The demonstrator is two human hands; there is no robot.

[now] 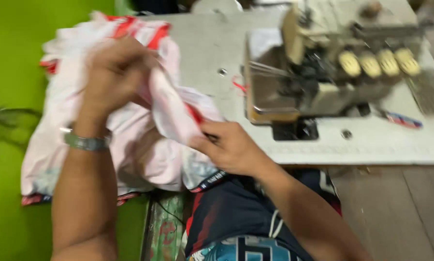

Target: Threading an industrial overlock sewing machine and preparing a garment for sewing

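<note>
While my left hand bunches the pink-and-white garment and my right hand pinches its red-trimmed edge at the table's near left, I judge nothing is yet fed under the overlock sewing machine.

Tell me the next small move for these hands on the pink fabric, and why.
Probably draw the fabric edge rightward toward the sewing machine. Both the left hand and right hand grip the bunched pink fabric, which sits left of the machine, not under it.
</note>
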